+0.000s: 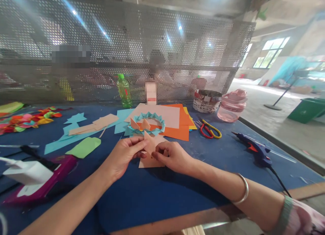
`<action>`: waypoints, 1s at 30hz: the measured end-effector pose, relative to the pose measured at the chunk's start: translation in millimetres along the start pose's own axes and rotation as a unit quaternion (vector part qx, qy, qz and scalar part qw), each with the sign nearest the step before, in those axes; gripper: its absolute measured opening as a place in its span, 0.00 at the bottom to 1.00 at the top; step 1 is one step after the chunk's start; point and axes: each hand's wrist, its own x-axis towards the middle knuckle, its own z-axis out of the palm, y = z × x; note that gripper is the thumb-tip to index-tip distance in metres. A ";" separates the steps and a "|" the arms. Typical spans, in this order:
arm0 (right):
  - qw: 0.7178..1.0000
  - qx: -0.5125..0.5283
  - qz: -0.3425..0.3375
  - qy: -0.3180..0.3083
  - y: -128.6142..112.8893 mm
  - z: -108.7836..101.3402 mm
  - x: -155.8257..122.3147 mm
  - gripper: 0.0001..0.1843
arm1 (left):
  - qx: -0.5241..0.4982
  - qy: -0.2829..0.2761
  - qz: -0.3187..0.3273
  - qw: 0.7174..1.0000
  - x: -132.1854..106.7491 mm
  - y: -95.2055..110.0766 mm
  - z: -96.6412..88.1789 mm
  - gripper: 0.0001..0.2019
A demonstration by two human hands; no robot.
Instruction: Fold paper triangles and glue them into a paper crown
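Note:
Between both hands is a small folded piece of peach paper (150, 142), its pointed tip up. My left hand (129, 148) pinches it at the left edge with thumb and fingers. Fingers of my right hand (172, 155) are closed on its lower right side. Beneath the hands lies a flat peach sheet (144, 163) on the blue table. Just beyond them sits a ring of folded blue paper points (161, 119), with peach folded points (146, 123) at its near side.
Orange paper (181, 132) and pale sheets lie behind the ring. Scissors (210, 129), a glue gun (254, 147) and a pink bottle (232, 106) are at right. A power strip (62, 170), green paper (85, 147) and blue scraps (57, 145) lie left. A green bottle (123, 91) stands behind.

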 end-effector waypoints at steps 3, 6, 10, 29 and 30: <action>0.998 -0.043 -0.047 0.010 2.8 0.2 -0.3 0.10 | -0.002 0.010 0.002 1.000 0.7 -0.7 -0.6 0.13; 0.987 -0.101 -0.125 0.011 6.2 -1.8 1.0 0.11 | -0.003 0.013 0.008 1.000 1.4 -1.2 -1.7 0.13; 0.969 -0.169 -0.178 0.037 2.5 -16.6 4.0 0.13 | -0.012 0.044 -0.002 0.999 1.3 3.2 -3.0 0.13; 0.754 -0.413 0.481 0.174 78.1 -200.5 -169.9 0.26 | -0.006 0.058 0.011 0.998 7.7 11.7 -15.8 0.11; 0.774 -0.374 0.480 0.177 87.4 -202.1 -173.0 0.26 | 0.002 0.058 0.006 0.998 5.9 12.8 -15.4 0.12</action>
